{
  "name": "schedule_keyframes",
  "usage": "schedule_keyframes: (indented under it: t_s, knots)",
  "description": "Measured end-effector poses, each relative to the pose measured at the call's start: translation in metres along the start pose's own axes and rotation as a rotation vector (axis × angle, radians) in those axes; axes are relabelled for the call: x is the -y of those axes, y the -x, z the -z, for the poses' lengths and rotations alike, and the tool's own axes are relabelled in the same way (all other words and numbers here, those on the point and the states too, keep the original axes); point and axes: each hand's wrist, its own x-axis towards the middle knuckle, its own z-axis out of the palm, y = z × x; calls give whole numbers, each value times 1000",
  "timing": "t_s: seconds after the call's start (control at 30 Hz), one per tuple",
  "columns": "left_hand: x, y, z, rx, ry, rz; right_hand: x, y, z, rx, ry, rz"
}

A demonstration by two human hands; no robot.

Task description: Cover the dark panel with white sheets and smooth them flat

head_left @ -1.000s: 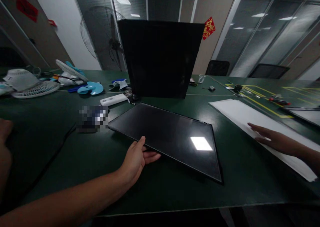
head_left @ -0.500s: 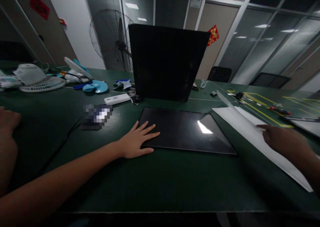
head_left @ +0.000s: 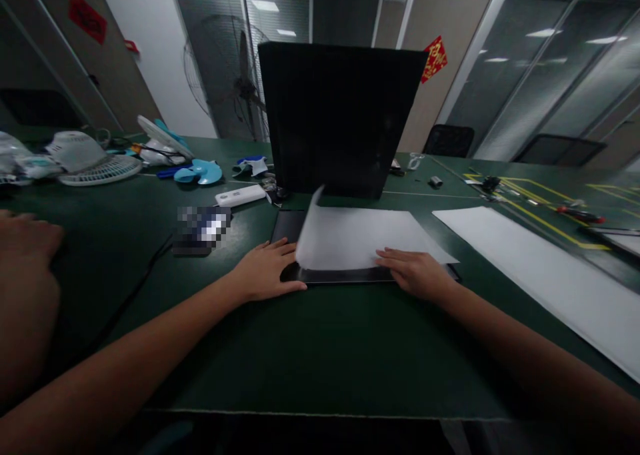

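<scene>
A thin black rectangular panel (head_left: 287,227) lies flat on the green table, most of it hidden under a white sheet of paper (head_left: 357,236). The sheet's left edge curls upward. My left hand (head_left: 267,271) rests on the panel's left front corner, fingers spread, its fingertips beside the curled paper edge. Over the sheet's right front part lies my right hand (head_left: 417,273), palm down with fingers stretched out on the paper. To the right is a stack of white paper (head_left: 545,275).
A large black upright case (head_left: 340,121) stands behind the panel. Leftward are a phone-like blurred item (head_left: 203,231), a white power bank (head_left: 241,195), blue fan blades (head_left: 200,172) and white fan parts (head_left: 100,168). Another person's hand (head_left: 30,241) is at the left edge. A screwdriver (head_left: 580,213) lies far right.
My right hand has moved left from the paper stack, bringing a sheet onto the black panel, and its fingers now lie flat. My left hand stays on the panel's left corner.
</scene>
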Motion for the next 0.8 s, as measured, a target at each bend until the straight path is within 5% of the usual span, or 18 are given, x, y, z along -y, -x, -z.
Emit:
schedule_keyframes:
  t_s: [0.13,0.23,0.4,0.47,0.57,0.73,0.8]
  knots:
    - [30,3,-4,-87,157,12,-3,-3,-12,-28,-106,5]
    - [48,-2,-13,-257,395,46,-7,7,-10,-31,-142,-4]
    - [55,-13,-25,-561,680,322,-5,15,-2,-9,-178,56]
    - [51,-13,-23,-529,588,365,-5,15,1,-14,-200,68]
    - [41,-12,-16,-333,322,333,-12,15,8,-44,-151,-57]
    - [35,-13,-14,-159,193,257,-53,27,15,-45,141,-733]
    - [36,-15,-16,-151,193,240,-71,36,14,36,179,-875]
